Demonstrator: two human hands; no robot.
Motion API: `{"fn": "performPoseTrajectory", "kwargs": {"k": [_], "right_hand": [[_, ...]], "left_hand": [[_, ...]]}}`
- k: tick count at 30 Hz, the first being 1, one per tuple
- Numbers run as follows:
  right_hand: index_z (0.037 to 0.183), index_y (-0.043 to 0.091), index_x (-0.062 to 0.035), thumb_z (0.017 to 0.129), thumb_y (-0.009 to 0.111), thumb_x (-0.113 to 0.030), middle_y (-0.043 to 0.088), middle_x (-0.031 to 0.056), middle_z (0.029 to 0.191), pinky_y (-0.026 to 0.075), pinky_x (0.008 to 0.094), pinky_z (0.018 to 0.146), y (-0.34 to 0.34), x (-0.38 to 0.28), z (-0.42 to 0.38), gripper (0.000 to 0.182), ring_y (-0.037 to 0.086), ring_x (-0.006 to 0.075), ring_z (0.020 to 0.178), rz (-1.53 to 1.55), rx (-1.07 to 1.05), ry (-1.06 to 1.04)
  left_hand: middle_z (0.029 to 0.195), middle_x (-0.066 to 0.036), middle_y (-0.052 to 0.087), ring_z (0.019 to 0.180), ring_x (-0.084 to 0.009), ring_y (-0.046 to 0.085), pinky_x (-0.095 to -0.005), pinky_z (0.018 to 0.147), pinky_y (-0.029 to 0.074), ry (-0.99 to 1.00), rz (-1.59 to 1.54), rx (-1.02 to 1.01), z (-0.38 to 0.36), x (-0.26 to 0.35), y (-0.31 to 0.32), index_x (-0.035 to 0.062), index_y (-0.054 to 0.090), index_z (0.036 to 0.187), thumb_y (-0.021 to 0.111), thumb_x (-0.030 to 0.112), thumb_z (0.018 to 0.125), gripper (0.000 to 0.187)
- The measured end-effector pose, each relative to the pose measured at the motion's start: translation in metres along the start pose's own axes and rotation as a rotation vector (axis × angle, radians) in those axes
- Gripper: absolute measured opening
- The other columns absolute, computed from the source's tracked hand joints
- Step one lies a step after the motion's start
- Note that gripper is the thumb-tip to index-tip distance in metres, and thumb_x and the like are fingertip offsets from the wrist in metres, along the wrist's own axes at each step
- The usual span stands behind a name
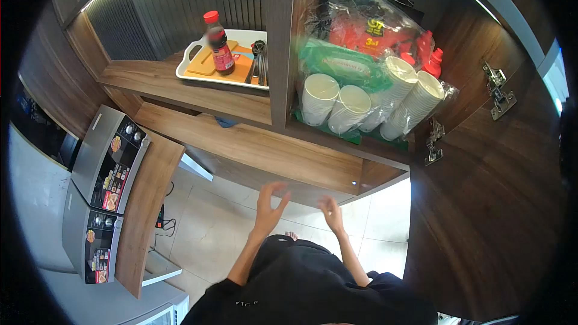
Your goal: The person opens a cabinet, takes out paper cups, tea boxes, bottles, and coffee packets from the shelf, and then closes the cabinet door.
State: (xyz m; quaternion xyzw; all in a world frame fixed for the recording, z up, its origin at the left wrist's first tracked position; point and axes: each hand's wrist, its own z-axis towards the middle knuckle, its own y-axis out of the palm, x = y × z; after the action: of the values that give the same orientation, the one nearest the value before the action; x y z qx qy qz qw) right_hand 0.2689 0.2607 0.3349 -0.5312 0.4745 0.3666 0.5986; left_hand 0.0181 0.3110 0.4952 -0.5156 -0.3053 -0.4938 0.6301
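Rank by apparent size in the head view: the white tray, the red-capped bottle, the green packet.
1. white tray, widest, though partly hidden behind the divider.
2. green packet, somewhat smaller; it sits nearer the camera, so the gap is uncertain.
3. red-capped bottle, clearly smallest.

On the red packet [368,26] in my cupboard I can read "3in1", I think; the bottle [219,43] label is too blurred to read.
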Motion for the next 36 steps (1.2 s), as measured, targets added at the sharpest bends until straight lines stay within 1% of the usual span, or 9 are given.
{"fn": "performPoseTrajectory", "kwargs": {"k": [2,6,8,11,17,22,27,31,36], "right_hand": [[0.121,0.057,-0.0009,0.092,0.061,-0.001,0.069,0.0134,0.101,0.052,0.0326,0.082,-0.013,-0.089,0.016,0.029,0.068,0.0210,0.091,-0.160,0.245,-0.198],[0.117,0.058,0.0000,0.092,0.063,-0.004,0.065,0.0132,0.110,0.047,0.0334,0.089,-0.039,-0.186,0.046,0.025,0.063,0.0226,0.100,-0.151,0.566,-0.398],[0.123,0.056,-0.0007,0.092,0.063,-0.006,0.061,0.0151,0.122,0.045,0.0341,0.092,-0.049,-0.228,0.065,0.033,0.059,0.0251,0.111,-0.103,0.594,-0.550],[0.136,0.049,-0.0018,0.093,0.063,-0.009,0.056,0.0170,0.131,0.042,0.0372,0.098,-0.056,-0.270,0.078,0.046,0.055,0.0293,0.119,-0.199,0.552,-0.533],[0.147,0.037,-0.0003,0.092,0.066,-0.018,0.052,0.0201,0.137,0.036,0.0435,0.107,-0.050,-0.259,0.096,0.065,0.048,0.0353,0.128,-0.351,0.393,-0.522],[0.145,0.036,0.0037,0.087,0.074,-0.018,0.050,0.0210,0.136,0.036,0.0412,0.107,-0.054,-0.271,0.079,0.072,0.048,0.0327,0.128,-0.126,0.382,-0.378],[0.140,0.041,0.0023,0.086,0.076,-0.016,0.049,0.0177,0.136,0.036,0.0390,0.106,-0.047,-0.263,0.057,0.067,0.048,0.0281,0.126,0.281,0.254,-0.368],[0.137,0.046,0.0036,0.084,0.074,-0.007,0.051,0.0178,0.136,0.040,0.0385,0.106,-0.043,-0.196,0.035,0.061,0.048,0.0261,0.128,-0.054,0.183,-0.117],[0.135,0.048,0.0033,0.081,0.075,-0.008,0.055,0.0184,0.132,0.041,0.0394,0.105,0.022,-0.151,0.013,0.061,0.051,0.0278,0.124,-0.100,0.189,-0.084]], "left_hand": [[0.128,-0.016,0.057,0.120,-0.0325,0.050,-0.0408,0.100,0.040,0.237,0.089,0.045,0.038,0.050,-0.002,0.0022,0.054,0.129,0.071,0.015,0.087,0.046],[0.143,-0.019,0.045,0.131,-0.0337,0.044,-0.0414,0.110,0.034,0.434,0.076,0.216,0.095,0.100,0.013,-0.0018,0.042,0.140,0.072,0.014,0.087,0.064],[0.148,-0.022,0.039,0.136,-0.0329,0.039,-0.0417,0.113,0.030,0.408,-0.048,0.234,0.116,0.109,0.026,-0.0036,0.035,0.144,0.071,0.016,0.088,0.069],[0.152,-0.024,0.032,0.141,-0.0320,0.034,-0.0418,0.116,0.026,0.293,-0.208,0.238,0.136,0.104,0.043,-0.0062,0.029,0.146,0.071,0.017,0.090,0.074],[0.150,-0.026,0.034,0.141,-0.0320,0.033,-0.0410,0.117,0.023,0.196,-0.368,0.203,0.139,0.094,0.056,-0.0079,0.028,0.145,0.072,0.018,0.089,0.076],[0.136,-0.021,0.047,0.126,-0.0278,0.048,-0.0390,0.106,0.037,0.206,-0.281,0.266,0.112,0.108,0.043,-0.0051,0.031,0.144,0.078,0.020,0.083,0.081],[0.124,-0.015,0.051,0.113,-0.0251,0.051,-0.0372,0.100,0.040,0.108,-0.242,0.223,0.076,0.113,0.024,-0.0001,0.040,0.142,0.083,0.021,0.078,0.080],[0.124,-0.016,0.048,0.115,-0.0296,0.051,-0.0387,0.094,0.046,0.100,-0.216,0.134,0.043,0.096,0.003,0.0016,0.043,0.138,0.084,0.019,0.074,0.077],[0.123,-0.017,0.049,0.115,-0.0314,0.054,-0.0411,0.092,0.049,0.030,-0.148,0.096,-0.005,0.046,-0.041,0.0022,0.043,0.136,0.083,0.016,0.073,0.076]]}}
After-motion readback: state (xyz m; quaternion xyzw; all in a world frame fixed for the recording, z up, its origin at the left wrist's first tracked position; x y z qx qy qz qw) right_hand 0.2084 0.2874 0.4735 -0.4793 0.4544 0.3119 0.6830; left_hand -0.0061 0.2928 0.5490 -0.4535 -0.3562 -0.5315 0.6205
